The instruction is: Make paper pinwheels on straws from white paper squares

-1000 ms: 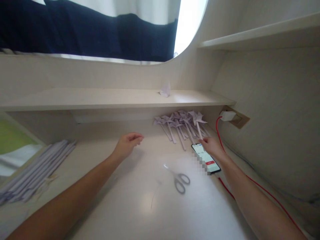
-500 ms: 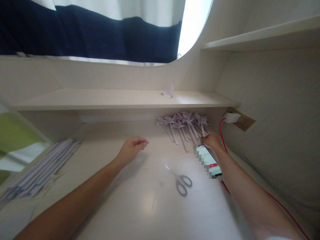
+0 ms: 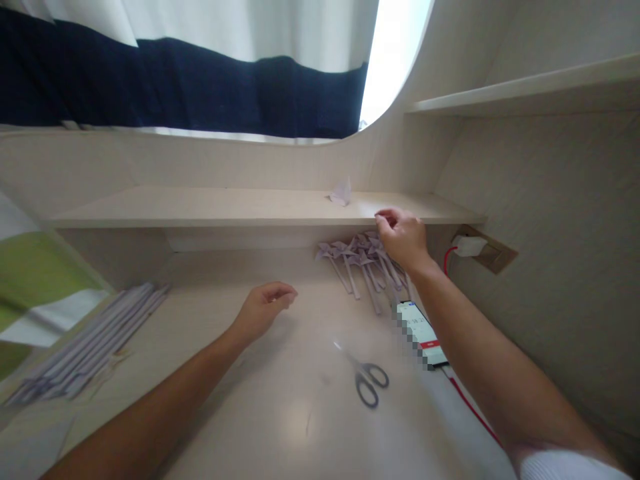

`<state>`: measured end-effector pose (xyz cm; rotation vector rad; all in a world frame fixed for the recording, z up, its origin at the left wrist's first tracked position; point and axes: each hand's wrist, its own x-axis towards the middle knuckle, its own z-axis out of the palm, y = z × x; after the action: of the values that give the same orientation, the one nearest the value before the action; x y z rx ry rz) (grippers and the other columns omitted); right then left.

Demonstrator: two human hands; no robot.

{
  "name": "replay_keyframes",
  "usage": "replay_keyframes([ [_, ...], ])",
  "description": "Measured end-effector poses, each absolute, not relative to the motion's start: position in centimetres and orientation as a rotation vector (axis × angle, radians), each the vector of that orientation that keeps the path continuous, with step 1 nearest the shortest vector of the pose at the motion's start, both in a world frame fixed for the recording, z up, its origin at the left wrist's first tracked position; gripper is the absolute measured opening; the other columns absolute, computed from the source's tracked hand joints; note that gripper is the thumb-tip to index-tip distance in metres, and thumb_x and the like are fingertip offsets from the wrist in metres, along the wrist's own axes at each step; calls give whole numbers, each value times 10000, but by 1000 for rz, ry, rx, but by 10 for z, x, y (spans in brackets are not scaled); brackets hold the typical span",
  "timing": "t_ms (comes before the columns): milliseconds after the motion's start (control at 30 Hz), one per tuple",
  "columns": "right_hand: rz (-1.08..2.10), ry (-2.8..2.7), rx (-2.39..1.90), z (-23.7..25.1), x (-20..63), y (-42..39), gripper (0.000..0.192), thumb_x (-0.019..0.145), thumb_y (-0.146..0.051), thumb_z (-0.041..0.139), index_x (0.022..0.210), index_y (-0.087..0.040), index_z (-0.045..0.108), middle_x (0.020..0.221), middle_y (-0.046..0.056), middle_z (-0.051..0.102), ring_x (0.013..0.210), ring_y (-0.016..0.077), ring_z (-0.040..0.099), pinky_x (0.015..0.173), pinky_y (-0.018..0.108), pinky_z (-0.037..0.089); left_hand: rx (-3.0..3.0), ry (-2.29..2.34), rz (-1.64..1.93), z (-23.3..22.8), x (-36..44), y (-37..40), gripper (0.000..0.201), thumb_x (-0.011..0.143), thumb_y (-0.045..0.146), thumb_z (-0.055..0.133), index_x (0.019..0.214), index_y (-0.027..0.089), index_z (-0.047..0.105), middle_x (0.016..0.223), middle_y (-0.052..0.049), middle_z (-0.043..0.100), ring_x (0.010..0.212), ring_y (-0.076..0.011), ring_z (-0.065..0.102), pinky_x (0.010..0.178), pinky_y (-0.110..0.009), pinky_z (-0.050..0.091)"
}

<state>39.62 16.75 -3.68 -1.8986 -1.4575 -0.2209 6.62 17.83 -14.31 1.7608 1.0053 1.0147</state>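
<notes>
Pinwheels [image 3: 356, 257] piled at bench [image 3: 280, 427] back, under shelf [image 3: 210, 207]. My right hand [image 3: 403, 239] above them, fingers pinched, can't tell if holding anything. Left hand [image 3: 264, 309] loosely curled, empty. Flimsy paper, probably best grabbed by stick.

Pale lilac paper pinwheels [image 3: 356, 257] lie under the right hand [image 3: 403, 238], a red cable [image 3: 447, 259] and white charger [image 3: 469, 245] just beside it.

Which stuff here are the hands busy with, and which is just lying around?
Busy with: right hand raised over the paper pinwheels; left hand resting on the desk.

Lying around: scissors, phone, paper strips, folded paper on the shelf.
</notes>
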Motion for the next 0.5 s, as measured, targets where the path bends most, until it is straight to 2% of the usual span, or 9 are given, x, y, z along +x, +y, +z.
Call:
replay_keyframes([
  [100, -163, -1578, -1789, -4, 384, 213, 368, 1008, -347, 532, 1315, -268, 718, 1271, 77, 755, 1202, 282, 657, 1047, 411, 485, 1764, 998, 1022, -142, 67, 176, 142, 761, 347, 733, 776, 228, 810, 774, -55, 768, 745, -211, 657, 726, -306, 503],
  [267, -4, -1661, -1832, 7, 394, 279, 246, 1006, -280, 624, 1202, -190, 741, 1235, 127, 733, 1126, 283, 685, 1005, 460, 538, 1750, 988, 1038, -137, 68, 173, 154, 764, 363, 731, 775, 230, 807, 738, -47, 756, 710, -205, 648, 686, -296, 499],
  [333, 20, -1671, -1835, 5, 399, 293, 311, 1016, -341, 652, 1283, -182, 657, 1309, 110, 668, 1109, 258, 683, 944, 468, 585, 1743, 985, 1044, -135, 67, 172, 158, 766, 362, 726, 773, 226, 807, 725, -47, 749, 700, -200, 644, 679, -291, 496],
  [400, 9, -1652, -1815, 2, 402, 297, 340, 1012, -346, 663, 1305, -177, 637, 1321, 111, 655, 1102, 256, 685, 926, 468, 596, 1737, 983, 1048, -133, 67, 172, 153, 762, 352, 726, 772, 223, 808, 727, -47, 748, 699, -196, 643, 678, -287, 492],
  [500, -53, -1584, -1737, 1, 402, 289, 273, 945, -256, 696, 1190, -143, 734, 1164, 133, 750, 1068, 292, 712, 987, 502, 558, 1730, 981, 1054, -131, 68, 173, 142, 753, 339, 731, 763, 221, 808, 724, -46, 747, 696, -193, 640, 681, -286, 486],
])
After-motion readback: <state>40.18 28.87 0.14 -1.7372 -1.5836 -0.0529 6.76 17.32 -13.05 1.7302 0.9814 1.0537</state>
